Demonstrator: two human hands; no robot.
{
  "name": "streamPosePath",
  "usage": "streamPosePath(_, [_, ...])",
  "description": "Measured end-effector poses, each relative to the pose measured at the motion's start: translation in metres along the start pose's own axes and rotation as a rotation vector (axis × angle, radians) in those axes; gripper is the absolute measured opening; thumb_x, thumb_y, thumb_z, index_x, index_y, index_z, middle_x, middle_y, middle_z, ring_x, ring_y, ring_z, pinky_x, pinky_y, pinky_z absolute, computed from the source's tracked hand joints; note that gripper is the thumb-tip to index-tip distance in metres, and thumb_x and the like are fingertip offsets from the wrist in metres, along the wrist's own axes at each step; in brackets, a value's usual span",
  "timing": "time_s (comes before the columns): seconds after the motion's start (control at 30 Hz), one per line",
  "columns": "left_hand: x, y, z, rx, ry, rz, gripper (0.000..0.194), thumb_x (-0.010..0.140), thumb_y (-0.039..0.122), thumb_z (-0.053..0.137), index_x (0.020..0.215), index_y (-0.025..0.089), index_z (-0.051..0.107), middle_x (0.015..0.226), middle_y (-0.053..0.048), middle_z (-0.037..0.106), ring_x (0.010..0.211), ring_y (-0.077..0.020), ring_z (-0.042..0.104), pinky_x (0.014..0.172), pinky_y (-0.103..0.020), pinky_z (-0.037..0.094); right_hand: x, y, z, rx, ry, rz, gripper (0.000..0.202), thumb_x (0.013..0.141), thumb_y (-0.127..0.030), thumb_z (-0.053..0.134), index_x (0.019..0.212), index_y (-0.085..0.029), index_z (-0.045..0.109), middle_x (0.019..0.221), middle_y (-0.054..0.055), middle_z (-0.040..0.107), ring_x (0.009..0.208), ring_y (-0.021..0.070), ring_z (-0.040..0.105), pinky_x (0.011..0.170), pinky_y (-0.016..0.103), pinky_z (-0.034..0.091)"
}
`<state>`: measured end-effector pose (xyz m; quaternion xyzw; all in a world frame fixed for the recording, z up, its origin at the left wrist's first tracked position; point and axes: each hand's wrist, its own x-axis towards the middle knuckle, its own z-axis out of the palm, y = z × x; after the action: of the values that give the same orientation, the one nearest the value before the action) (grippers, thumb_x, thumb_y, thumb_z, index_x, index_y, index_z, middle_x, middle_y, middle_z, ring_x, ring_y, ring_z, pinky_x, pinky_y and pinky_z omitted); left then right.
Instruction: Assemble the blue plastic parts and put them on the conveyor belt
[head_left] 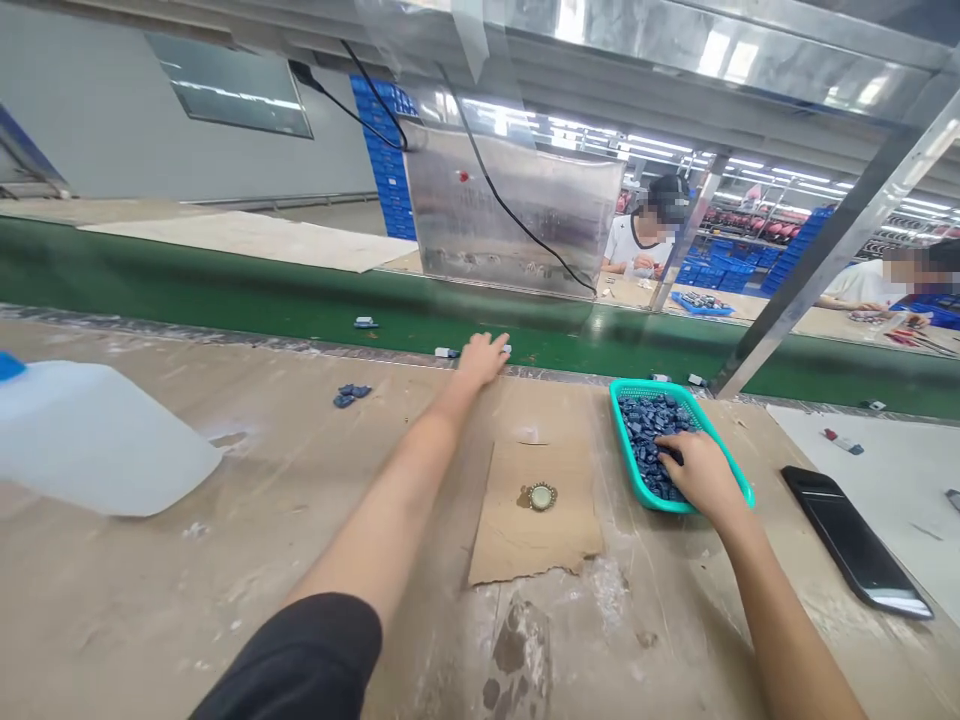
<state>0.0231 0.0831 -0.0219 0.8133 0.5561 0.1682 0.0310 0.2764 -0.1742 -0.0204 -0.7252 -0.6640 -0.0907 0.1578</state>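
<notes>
My left hand [482, 359] reaches over the near edge of the green conveyor belt [300, 315], fingers spread. A small white-and-blue piece [507, 349] lies right at its fingertips; whether they touch it I cannot tell. My right hand [703, 470] is in a teal plastic basket [619, 432] filled with small dark blue pieces [649, 420]. Its thumb and forefinger are apart among the pieces. Between my arms, a metal bottle cap [541, 496] sits on a torn sheet of cardboard [517, 545].
Other small pieces [446, 352] rest along the belt. Dark blue pieces [351, 394] lie on the table at left, near a translucent plastic container [97, 440]. A black phone [855, 540] is at right. A slanted metal post [840, 250] rises behind the basket. Co-workers [649, 235] sit across the belt.
</notes>
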Motion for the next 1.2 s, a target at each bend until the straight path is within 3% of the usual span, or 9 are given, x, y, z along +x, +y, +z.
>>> streamPosePath(0.1, [0.014,0.019,0.012,-0.012,-0.083,-0.007,0.031,0.083,0.031,0.05,0.109,0.013,0.051,0.104,-0.015,0.057,0.101,-0.0264,0.05,0.082,-0.037,0.04,0.0,-0.002,0.003,-0.005,0.044,-0.022,0.026,0.072,-0.008,0.045,0.087,-0.012,0.066,0.082,0.013,0.063,0.084,0.0296,0.055,0.077,0.043,0.045])
streamPosePath(0.23, [0.019,0.027,0.017,-0.009,-0.099,-0.042,0.033,0.086,0.033,0.048,0.112,0.014,0.049,0.104,-0.01,0.056,0.098,-0.021,0.053,0.081,-0.039,0.044,0.001,-0.006,0.006,0.1,0.187,-0.003,0.032,0.073,-0.014,0.04,0.099,-0.011,0.059,0.096,0.013,0.061,0.085,0.0251,0.056,0.077,0.038,0.046])
streamPosePath(0.43, [0.016,0.048,0.023,-0.052,-0.066,-0.106,0.033,0.085,0.032,0.049,0.113,0.014,0.049,0.112,-0.009,0.052,0.101,-0.021,0.052,0.085,-0.043,0.045,0.004,-0.013,0.007,0.319,0.387,0.02,0.023,0.069,-0.024,0.04,0.078,-0.018,0.06,0.081,0.007,0.063,0.069,0.0206,0.057,0.069,0.034,0.047])
streamPosePath(0.63, [0.017,0.074,0.006,-0.264,-0.038,-0.163,0.031,0.085,0.031,0.05,0.11,0.013,0.051,0.111,-0.009,0.053,0.098,-0.0197,0.053,0.083,-0.041,0.047,0.008,-0.01,0.009,0.294,0.474,-0.008,0.025,0.07,-0.026,0.039,0.072,-0.017,0.063,0.078,0.009,0.061,0.061,0.019,0.056,0.06,0.034,0.048])
streamPosePath(0.73, [0.009,0.078,-0.007,-0.397,-0.041,-0.147,0.032,0.084,0.03,0.052,0.11,0.013,0.051,0.111,-0.009,0.053,0.098,-0.0202,0.054,0.083,-0.041,0.047,0.008,-0.005,0.007,0.312,0.471,-0.032,0.026,0.071,-0.025,0.038,0.072,-0.018,0.063,0.08,0.009,0.059,0.068,0.0205,0.056,0.064,0.036,0.048])
streamPosePath(0.9, [-0.037,0.067,-0.025,-0.681,-0.063,-0.075,0.034,0.077,0.017,0.058,0.11,0.014,0.052,0.109,-0.009,0.057,0.105,-0.0193,0.051,0.092,-0.034,0.041,0.002,-0.018,0.001,0.442,0.387,-0.08,0.021,0.078,-0.025,0.039,0.083,-0.017,0.058,0.085,0.009,0.056,0.079,0.0218,0.055,0.071,0.038,0.047])
streamPosePath(1.03, [-0.112,0.049,-0.043,-0.957,-0.191,-0.03,0.027,0.081,0.02,0.051,0.107,0.015,0.056,0.1,-0.007,0.061,0.091,-0.0123,0.058,0.083,-0.026,0.046,-0.006,-0.063,0.007,0.57,0.222,-0.223,0.013,0.081,-0.022,0.041,0.092,-0.019,0.048,0.087,0.006,0.056,0.078,0.0179,0.056,0.07,0.031,0.048])
streamPosePath(1.1, [-0.15,0.041,-0.053,-1.226,-0.306,0.0,0.03,0.077,0.019,0.057,0.106,0.015,0.058,0.094,-0.005,0.062,0.086,-0.0108,0.059,0.083,-0.027,0.046,-0.011,-0.089,0.013,0.588,0.135,-0.321,0.011,0.081,-0.019,0.042,0.09,-0.02,0.047,0.085,0.005,0.056,0.079,0.0177,0.055,0.071,0.031,0.047])
streamPosePath(1.2, [-0.184,0.036,-0.061,-1.57,-0.381,-0.035,0.037,0.069,0.017,0.066,0.106,0.016,0.059,0.086,-0.002,0.061,0.082,-0.0101,0.059,0.087,-0.03,0.044,-0.017,-0.113,0.021,0.567,0.067,-0.428,0.012,0.079,-0.014,0.04,0.087,-0.02,0.047,0.085,0.006,0.055,0.083,0.0202,0.052,0.073,0.034,0.044])
